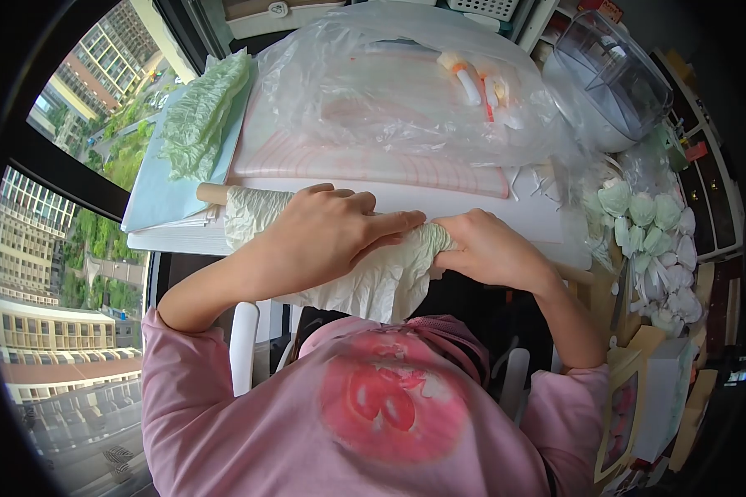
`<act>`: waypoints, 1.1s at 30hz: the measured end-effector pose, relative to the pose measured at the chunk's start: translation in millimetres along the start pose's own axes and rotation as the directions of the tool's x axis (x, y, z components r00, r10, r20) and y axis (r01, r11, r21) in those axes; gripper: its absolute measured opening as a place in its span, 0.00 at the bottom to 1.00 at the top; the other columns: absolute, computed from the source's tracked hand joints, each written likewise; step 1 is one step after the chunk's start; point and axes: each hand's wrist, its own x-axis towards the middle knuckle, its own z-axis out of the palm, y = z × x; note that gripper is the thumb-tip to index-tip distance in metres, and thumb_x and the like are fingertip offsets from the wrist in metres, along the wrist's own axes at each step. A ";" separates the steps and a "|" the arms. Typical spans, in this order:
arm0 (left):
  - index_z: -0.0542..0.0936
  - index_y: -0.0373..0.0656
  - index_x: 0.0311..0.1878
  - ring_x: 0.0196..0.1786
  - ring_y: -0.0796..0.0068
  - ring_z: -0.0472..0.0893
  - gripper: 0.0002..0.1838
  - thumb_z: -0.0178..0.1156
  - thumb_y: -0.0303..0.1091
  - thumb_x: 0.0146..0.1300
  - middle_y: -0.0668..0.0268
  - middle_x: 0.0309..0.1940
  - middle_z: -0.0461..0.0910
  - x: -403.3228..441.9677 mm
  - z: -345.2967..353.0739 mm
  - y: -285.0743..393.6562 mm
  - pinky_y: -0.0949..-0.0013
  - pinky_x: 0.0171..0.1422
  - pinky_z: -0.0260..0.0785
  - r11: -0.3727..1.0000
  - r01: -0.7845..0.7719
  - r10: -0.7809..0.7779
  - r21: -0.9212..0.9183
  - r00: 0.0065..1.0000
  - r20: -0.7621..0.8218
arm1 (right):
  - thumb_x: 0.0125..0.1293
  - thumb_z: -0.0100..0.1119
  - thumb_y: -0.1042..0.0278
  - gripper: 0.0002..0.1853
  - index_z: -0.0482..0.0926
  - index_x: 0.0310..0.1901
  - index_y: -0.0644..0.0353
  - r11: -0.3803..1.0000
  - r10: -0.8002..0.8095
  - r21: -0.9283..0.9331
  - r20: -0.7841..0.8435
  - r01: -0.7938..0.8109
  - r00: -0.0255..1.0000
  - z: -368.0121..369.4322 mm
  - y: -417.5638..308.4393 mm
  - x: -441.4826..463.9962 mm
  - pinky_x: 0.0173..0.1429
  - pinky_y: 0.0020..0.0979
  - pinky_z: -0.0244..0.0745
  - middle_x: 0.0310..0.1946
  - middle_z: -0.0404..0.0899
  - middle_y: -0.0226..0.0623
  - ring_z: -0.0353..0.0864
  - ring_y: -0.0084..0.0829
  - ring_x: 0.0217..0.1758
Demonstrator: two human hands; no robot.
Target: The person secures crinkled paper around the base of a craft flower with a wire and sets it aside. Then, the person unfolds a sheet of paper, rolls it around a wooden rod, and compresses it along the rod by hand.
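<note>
A crinkled pale green-white sheet of paper [394,286] lies over a wooden rod [213,194] at the table's near edge and hangs down toward my lap. Over the middle of the covered rod, my left hand [327,228] is closed on the paper, its index finger reaching right. My right hand [493,248] pinches the sheet's gathered right end between thumb and fingers. The rod's bare left end sticks out beyond the paper. The undersides of both hands and the rod's middle are hidden.
Clear plastic sheeting [331,83] covers much of the white table [439,203], with orange-and-white tools [472,87] on it. Green crinkled paper [207,112] lies on a blue sheet [153,195] at left by the window. Bundled pale green paper flowers [642,211] and a clear container [613,79] are at right.
</note>
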 end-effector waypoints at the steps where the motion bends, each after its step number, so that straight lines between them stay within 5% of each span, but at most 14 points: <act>1: 0.76 0.51 0.52 0.24 0.62 0.74 0.17 0.57 0.40 0.59 0.65 0.21 0.71 1.7 -1.6 0.5 0.64 0.31 0.66 0.998 0.018 -0.016 -0.065 0.999 0.033 | 0.47 0.58 0.69 0.17 0.75 0.40 0.68 1.000 -0.002 0.000 0.001 0.002 1.000 -1.6 -1.9 1.0 0.40 0.40 0.70 0.29 0.76 0.56 0.77 0.52 0.36; 4: 0.76 0.46 0.45 0.25 0.61 0.75 0.14 0.59 0.38 0.58 0.65 0.21 0.73 2.0 7.5 0.2 0.64 0.32 0.67 0.985 0.070 -0.063 -0.160 0.997 0.042 | 0.47 0.58 0.70 0.17 0.74 0.40 0.69 0.998 0.054 -0.047 0.065 -0.051 0.996 -2.8 -8.4 4.1 0.40 0.40 0.70 0.28 0.76 0.56 0.77 0.53 0.36; 6: 0.75 0.43 0.42 0.26 0.60 0.75 0.12 0.60 0.37 0.57 0.64 0.22 0.73 1.1 16.8 1.5 0.64 0.33 0.68 0.976 0.102 -0.100 -0.191 0.995 0.020 | 0.47 0.58 0.70 0.17 0.74 0.39 0.70 0.998 -0.044 -0.052 -0.007 0.044 0.999 4.2 -7.3 7.1 0.40 0.40 0.70 0.28 0.76 0.56 0.76 0.54 0.36; 9: 0.71 0.41 0.38 0.26 0.60 0.76 0.13 0.56 0.42 0.60 0.62 0.22 0.73 2.1 20.8 3.6 0.64 0.33 0.68 0.978 0.009 -0.032 -0.206 0.994 -0.108 | 0.49 0.57 0.67 0.14 0.75 0.32 0.72 0.995 -0.077 -0.058 -0.029 0.075 0.997 4.8 -8.5 8.6 0.41 0.45 0.71 0.27 0.76 0.59 0.76 0.55 0.36; 12: 0.73 0.42 0.43 0.28 0.62 0.76 0.15 0.55 0.43 0.60 0.63 0.23 0.73 -0.4 11.1 3.9 0.64 0.35 0.68 0.982 -0.047 0.023 -0.182 0.991 -0.130 | 0.49 0.58 0.67 0.14 0.75 0.32 0.71 0.998 -0.038 -0.051 0.016 0.038 0.999 1.9 -15.0 5.3 0.41 0.45 0.71 0.27 0.76 0.58 0.76 0.55 0.36; 16: 0.74 0.47 0.54 0.29 0.65 0.75 0.19 0.58 0.38 0.58 0.66 0.23 0.71 -5.9 -8.7 4.5 0.65 0.35 0.68 0.995 0.002 -0.003 0.097 1.000 0.013 | 0.49 0.58 0.67 0.13 0.76 0.32 0.71 1.000 -0.013 0.026 -0.013 0.013 1.000 -0.4 -16.6 3.6 0.41 0.44 0.71 0.26 0.76 0.58 0.77 0.55 0.36; 18: 0.75 0.44 0.49 0.29 0.62 0.75 0.16 0.59 0.37 0.57 0.65 0.24 0.72 -4.6 2.3 0.3 0.64 0.35 0.68 0.996 -0.021 0.016 -0.088 0.998 -0.054 | 0.49 0.58 0.68 0.13 0.75 0.32 0.71 0.998 -0.067 -0.004 -0.053 0.067 0.996 1.7 -14.6 4.5 0.40 0.44 0.71 0.26 0.76 0.57 0.77 0.55 0.36; 25: 0.72 0.40 0.35 0.32 0.62 0.77 0.09 0.56 0.37 0.59 0.62 0.24 0.74 -0.5 15.0 5.6 0.66 0.38 0.69 0.976 0.042 -0.061 -0.214 0.995 -0.081 | 0.49 0.58 0.69 0.12 0.75 0.31 0.71 0.998 -0.003 -0.065 0.001 0.003 1.000 3.5 -18.9 9.0 0.40 0.44 0.71 0.27 0.76 0.57 0.77 0.54 0.36; 28: 0.74 0.41 0.45 0.34 0.60 0.76 0.15 0.60 0.36 0.56 0.63 0.27 0.75 -2.1 0.0 6.2 0.62 0.39 0.68 0.986 0.020 -0.033 -0.165 0.997 -0.075 | 0.49 0.57 0.68 0.12 0.75 0.31 0.70 0.996 -0.082 -0.036 -0.085 0.079 0.993 4.6 -14.2 5.7 0.40 0.44 0.70 0.26 0.75 0.57 0.76 0.55 0.35; 31: 0.72 0.50 0.58 0.34 0.63 0.76 0.22 0.57 0.37 0.58 0.64 0.28 0.75 -7.0 -18.8 5.7 0.64 0.38 0.68 0.986 0.057 -0.065 0.157 0.997 0.047 | 0.49 0.56 0.68 0.12 0.74 0.31 0.71 0.999 0.019 0.030 -0.030 -0.018 0.999 -5.5 -17.8 0.7 0.40 0.44 0.70 0.25 0.75 0.57 0.76 0.55 0.35; 33: 0.73 0.47 0.55 0.33 0.62 0.77 0.21 0.58 0.38 0.58 0.63 0.27 0.75 -5.8 -12.1 0.9 0.65 0.37 0.68 0.998 0.052 -0.053 0.043 0.998 0.027 | 0.50 0.55 0.68 0.12 0.74 0.31 0.70 0.998 0.032 0.055 0.010 -0.033 0.999 -7.3 -17.7 -0.2 0.40 0.44 0.70 0.26 0.75 0.57 0.76 0.55 0.35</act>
